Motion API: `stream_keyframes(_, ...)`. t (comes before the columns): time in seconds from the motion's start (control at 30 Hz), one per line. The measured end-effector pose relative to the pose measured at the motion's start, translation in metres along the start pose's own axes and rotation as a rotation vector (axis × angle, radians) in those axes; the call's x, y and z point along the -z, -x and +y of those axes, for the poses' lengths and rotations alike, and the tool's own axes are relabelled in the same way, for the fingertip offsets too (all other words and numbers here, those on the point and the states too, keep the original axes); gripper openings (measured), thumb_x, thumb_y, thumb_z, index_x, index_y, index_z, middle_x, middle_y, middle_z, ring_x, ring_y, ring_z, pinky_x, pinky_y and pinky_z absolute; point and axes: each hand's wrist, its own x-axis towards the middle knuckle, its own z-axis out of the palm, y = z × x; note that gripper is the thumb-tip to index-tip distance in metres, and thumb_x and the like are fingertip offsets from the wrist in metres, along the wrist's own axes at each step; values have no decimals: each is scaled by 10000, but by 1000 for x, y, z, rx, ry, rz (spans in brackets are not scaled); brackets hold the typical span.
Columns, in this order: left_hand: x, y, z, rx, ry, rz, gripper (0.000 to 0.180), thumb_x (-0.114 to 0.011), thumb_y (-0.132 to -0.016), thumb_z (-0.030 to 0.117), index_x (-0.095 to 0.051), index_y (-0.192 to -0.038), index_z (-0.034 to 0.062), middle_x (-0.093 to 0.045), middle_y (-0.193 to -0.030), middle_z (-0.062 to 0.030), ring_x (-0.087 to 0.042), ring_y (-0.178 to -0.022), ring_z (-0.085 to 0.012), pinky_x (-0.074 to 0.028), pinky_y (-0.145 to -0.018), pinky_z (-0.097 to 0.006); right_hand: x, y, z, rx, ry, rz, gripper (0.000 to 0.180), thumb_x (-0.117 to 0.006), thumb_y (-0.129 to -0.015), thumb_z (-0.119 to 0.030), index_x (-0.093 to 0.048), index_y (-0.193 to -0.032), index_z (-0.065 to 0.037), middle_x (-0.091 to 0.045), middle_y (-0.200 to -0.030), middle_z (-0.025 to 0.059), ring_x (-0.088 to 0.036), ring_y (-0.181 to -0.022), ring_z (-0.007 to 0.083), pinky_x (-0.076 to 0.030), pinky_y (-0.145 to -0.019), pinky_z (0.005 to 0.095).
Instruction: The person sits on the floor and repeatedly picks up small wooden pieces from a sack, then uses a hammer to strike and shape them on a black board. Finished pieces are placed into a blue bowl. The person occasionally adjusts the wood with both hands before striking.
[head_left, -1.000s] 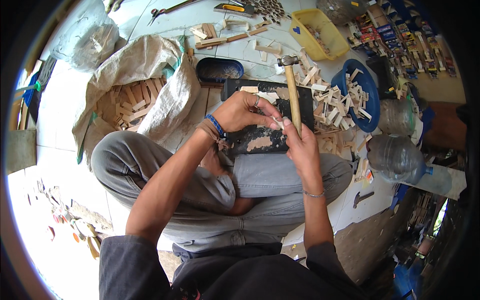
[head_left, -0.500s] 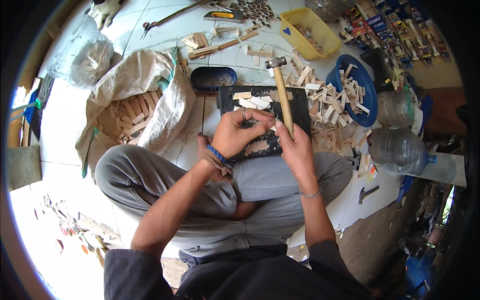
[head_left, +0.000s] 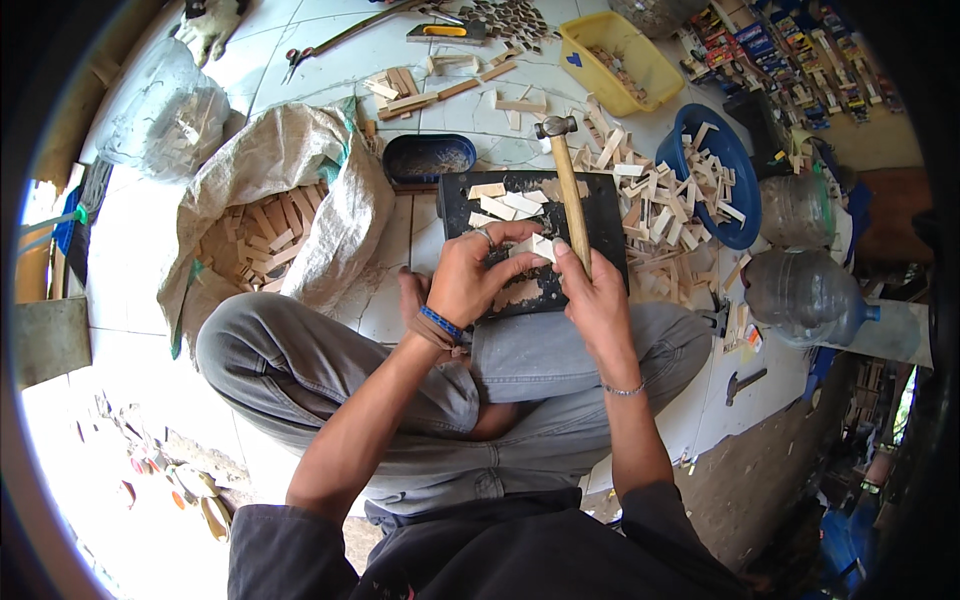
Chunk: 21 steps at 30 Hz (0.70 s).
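Between the fingertips of my left hand (head_left: 470,275) is a small pale wooden piece (head_left: 541,247), with an angled upper end. My right hand (head_left: 597,295) grips the handle of a hammer (head_left: 570,195), whose metal head points away from me; the thumb of this hand also meets the wooden piece. Both hands hover over a black board (head_left: 455,207) in front of my crossed legs. Several flat wooden pieces (head_left: 519,204) lie on its far part, among wood dust and worn patches.
Left stands a white sack (head_left: 362,215) of wood strips, with a blue oval tray (head_left: 402,160) beyond the board. To the right are loose wood pieces (head_left: 655,205), a blue basin (head_left: 748,190) and a plastic bottle (head_left: 805,295). Farther off sits a yellow tub (head_left: 572,38).
The wooden piece now shows more clearly between my fingertips, raised and turned. My left fingers have opened slightly around it. The hammer stays in my right hand.
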Motion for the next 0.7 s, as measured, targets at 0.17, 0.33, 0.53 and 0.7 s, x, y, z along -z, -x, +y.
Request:
stream_keyframes(0.17, 0, -1, 0, 65, 21, 2, 352, -830, -880, 114, -727, -1197, 1, -773, -1060, -65, -694, -958, -99, -563, -859, -276, 0, 3, -6, -66, -117, -5, 370, -637, -1053, -390, -619, -897, -55, -390, -606, -87, -317, -486, 1, -263, -400, 208)
stream_keyframes(0.33, -1, -2, -1, -54, 30, 57, 284, -856, -839, 177, -760, -1061, 27, -770, -998, -101, -733, -914, -196, -566, -798, -319, 0, 6, -10, -76, -137, 17, 372, -637, -1053, -387, -620, -901, -48, -384, -601, -86, -313, -482, 2, -268, -393, 212)
stream_keyframes(0.53, -8, -1, 3, -159, -58, 90, 241, -844, -832, 123, -746, -1023, 14, -691, -935, -102, -708, -859, -233, -555, -747, -332, -3, 13, -9, -107, -117, 54, 383, -631, -1056, -396, -624, -906, -43, -371, -604, -89, -315, -489, 2, -269, -399, 212)
stream_keyframes(0.7, -11, -1, 2, -139, -97, 94, 291, -852, -811, 65, -744, -1074, 9, -623, -917, -77, -642, -789, -175, -535, -717, -311, -6, 18, -10, -135, -193, 90, 389, -630, -1056, -404, -610, -900, -48, -362, -613, -95, -294, -493, 5, -254, -401, 215)
